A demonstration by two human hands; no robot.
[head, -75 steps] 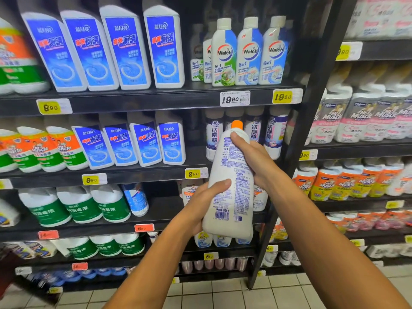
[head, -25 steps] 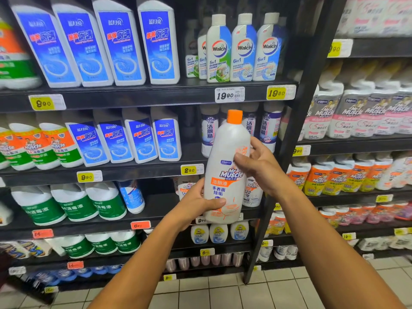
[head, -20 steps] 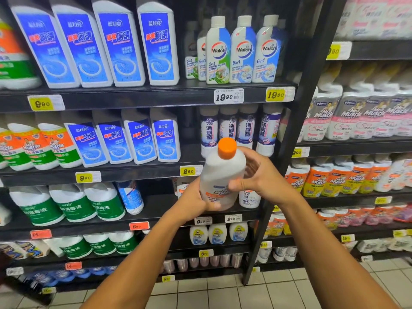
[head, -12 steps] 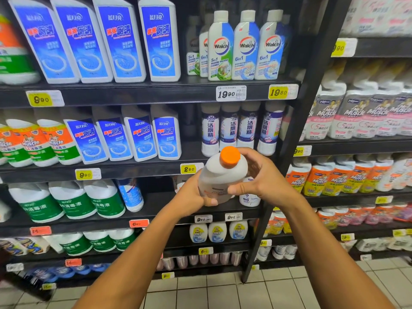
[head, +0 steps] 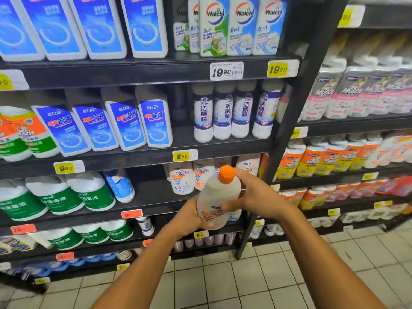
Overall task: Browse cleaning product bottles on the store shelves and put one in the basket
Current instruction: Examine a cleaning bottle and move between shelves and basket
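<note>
I hold a white Mr Muscle bottle [head: 217, 197] with an orange cap, tilted so the cap leans toward me, in front of the third shelf. My left hand [head: 189, 216] grips its lower body from the left and below. My right hand [head: 254, 194] grips its upper body from the right, with the thumb across the label. More Mr Muscle bottles [head: 181, 179] of the same kind stand on the shelf right behind it. No basket is in view.
Black shelves [head: 142, 70] hold blue-labelled toilet cleaner bottles [head: 124, 123], Walch bottles [head: 239, 25], tall white bottles [head: 223, 112] and green-labelled disinfectant jugs [head: 89, 192]. A black upright post [head: 287, 134] divides off the right bay of orange Mr Muscle bottles [head: 330, 157]. The tiled floor [head: 245, 282] lies below.
The bottle was turned from its back label to its front, then tipped cap toward me and lowered from the second shelf's level to the third. Both hands stayed on it.
</note>
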